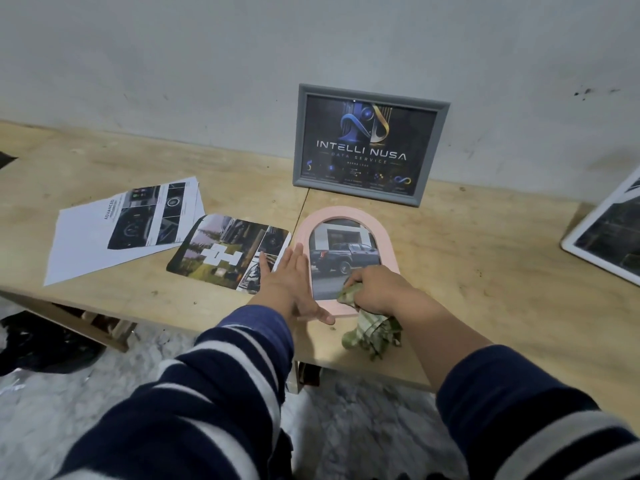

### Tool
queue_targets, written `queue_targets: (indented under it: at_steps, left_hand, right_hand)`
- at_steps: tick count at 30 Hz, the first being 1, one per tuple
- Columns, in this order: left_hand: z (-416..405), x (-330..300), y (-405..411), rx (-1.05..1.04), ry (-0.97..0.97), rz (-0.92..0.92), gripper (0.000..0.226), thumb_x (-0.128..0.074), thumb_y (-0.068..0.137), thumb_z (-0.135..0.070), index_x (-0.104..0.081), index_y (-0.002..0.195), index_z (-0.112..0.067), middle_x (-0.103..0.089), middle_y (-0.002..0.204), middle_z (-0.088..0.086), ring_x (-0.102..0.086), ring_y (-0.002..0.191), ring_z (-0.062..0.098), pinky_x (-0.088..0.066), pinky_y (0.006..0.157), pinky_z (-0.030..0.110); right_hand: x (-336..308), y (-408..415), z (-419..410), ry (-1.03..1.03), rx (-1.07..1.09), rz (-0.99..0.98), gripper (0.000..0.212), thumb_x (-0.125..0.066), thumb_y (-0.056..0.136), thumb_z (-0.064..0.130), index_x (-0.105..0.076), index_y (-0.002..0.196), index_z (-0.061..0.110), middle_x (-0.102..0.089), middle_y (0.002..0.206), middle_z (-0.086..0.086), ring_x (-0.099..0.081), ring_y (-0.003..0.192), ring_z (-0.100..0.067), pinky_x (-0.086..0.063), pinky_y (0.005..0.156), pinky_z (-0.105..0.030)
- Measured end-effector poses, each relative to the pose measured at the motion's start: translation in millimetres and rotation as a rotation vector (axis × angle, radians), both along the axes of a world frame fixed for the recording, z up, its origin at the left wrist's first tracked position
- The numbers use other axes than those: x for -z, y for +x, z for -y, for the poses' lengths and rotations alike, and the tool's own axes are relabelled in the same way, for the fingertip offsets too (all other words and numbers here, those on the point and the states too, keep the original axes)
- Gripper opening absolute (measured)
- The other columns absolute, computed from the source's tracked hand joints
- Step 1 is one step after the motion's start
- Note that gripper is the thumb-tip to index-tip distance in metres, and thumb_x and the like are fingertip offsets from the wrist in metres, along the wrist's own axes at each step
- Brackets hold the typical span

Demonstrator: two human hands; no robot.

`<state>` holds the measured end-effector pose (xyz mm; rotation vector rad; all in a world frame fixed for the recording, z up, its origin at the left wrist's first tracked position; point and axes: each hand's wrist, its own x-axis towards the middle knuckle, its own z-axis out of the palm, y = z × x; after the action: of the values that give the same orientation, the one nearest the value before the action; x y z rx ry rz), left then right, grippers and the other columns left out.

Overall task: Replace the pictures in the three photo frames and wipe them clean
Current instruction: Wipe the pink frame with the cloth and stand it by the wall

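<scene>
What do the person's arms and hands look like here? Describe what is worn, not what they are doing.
Both arms wear long navy sleeves with broad white stripes, pushed up the forearms. The left hand and right hand are bare: no gloves, rings or watch visible.

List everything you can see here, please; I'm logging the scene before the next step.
pink arched frame: 1, pink, flat on the table's front middle, truck picture inside
grey frame: 1, grey, upright against the wall, dark logo print inside
white frame: 1, white, at the right edge, partly out of view
loose photo print: 1, multicoloured, flat, left of the pink frame
printed sheets: small stack, white with dark images, far left
cloth: 1, green checked, on the pink frame's lower end
table: 1, light wood
left hand: flat, fingers straight, against the pink frame's left edge
right hand: grips the cloth on the frame
</scene>
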<state>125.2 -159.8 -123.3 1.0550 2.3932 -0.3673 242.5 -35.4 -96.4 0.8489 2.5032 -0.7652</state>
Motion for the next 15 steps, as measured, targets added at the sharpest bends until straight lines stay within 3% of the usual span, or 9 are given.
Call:
queue_targets:
  at_steps: [3, 5, 8, 11, 13, 15]
  left_hand:
    - [1.9, 1.8, 2.6, 0.013, 0.005, -0.025, 0.143, -0.056, 0.055, -0.088, 0.016, 0.151, -0.012, 0.029, 0.157, 0.001, 0.022, 0.146, 0.018, 0.012, 0.112, 0.064]
    - [2.9, 3.8, 3.3, 0.010, 0.025, -0.031, 0.140, -0.056, 0.058, -0.087, 0.015, 0.151, -0.012, 0.027, 0.158, 0.001, 0.020, 0.147, 0.018, 0.009, 0.113, 0.063]
    - [6.6, 5.7, 6.4, -0.005, 0.072, -0.003, 0.136, -0.060, 0.061, -0.083, 0.013, 0.152, -0.012, 0.024, 0.159, 0.001, 0.013, 0.148, 0.021, 0.001, 0.116, 0.060]
    - [8.2, 10.8, 6.4, -0.107, 0.205, 0.114, 0.129, -0.064, 0.065, -0.076, 0.007, 0.153, -0.014, 0.015, 0.161, -0.001, 0.000, 0.148, 0.028, -0.013, 0.116, 0.057]
    - [5.0, 17.1, 3.7, -0.253, 0.391, 0.174, 0.100, -0.061, 0.080, -0.062, -0.009, 0.150, -0.013, -0.011, 0.159, 0.006, -0.019, 0.143, 0.033, -0.024, 0.112, 0.057]
    - [-3.6, 19.5, 2.1, -0.473, 0.603, 0.222, 0.063, -0.056, 0.092, -0.035, -0.027, 0.141, -0.009, -0.039, 0.144, 0.013, -0.038, 0.130, 0.033, -0.035, 0.106, 0.052]
  right_hand:
    - [-1.7, 10.6, -4.8, -0.021, 0.060, -0.064, 0.026, -0.055, 0.084, 0.012, -0.067, 0.104, 0.023, -0.058, 0.115, 0.001, -0.055, 0.105, -0.022, -0.045, 0.089, -0.028]
    - [1.2, 19.4, -10.8, -0.022, 0.132, -0.156, 0.027, -0.052, 0.082, 0.003, -0.066, 0.084, 0.025, -0.058, 0.111, 0.001, -0.056, 0.104, -0.023, -0.044, 0.085, -0.027]
    - [2.6, 35.7, -20.4, 0.012, 0.232, -0.254, 0.032, -0.055, 0.078, -0.002, -0.051, 0.067, 0.027, -0.052, 0.097, -0.001, -0.057, 0.096, -0.028, -0.037, 0.074, -0.025]
    - [0.9, 49.4, -34.2, 0.107, 0.460, -0.345, 0.020, -0.060, 0.080, 0.008, -0.046, 0.085, 0.020, -0.043, 0.112, -0.011, -0.053, 0.084, -0.030, -0.038, 0.075, -0.029]
    - [3.5, 56.2, -42.7, 0.081, 0.644, -0.326, 0.035, -0.066, 0.082, 0.013, -0.046, 0.110, 0.016, -0.041, 0.125, -0.014, -0.055, 0.095, -0.034, -0.041, 0.083, -0.031]
    - [10.9, 61.7, -44.5, 0.010, 0.723, -0.273, 0.052, -0.069, 0.081, 0.016, -0.046, 0.127, 0.011, -0.051, 0.128, -0.015, -0.056, 0.109, -0.033, -0.042, 0.087, -0.030]
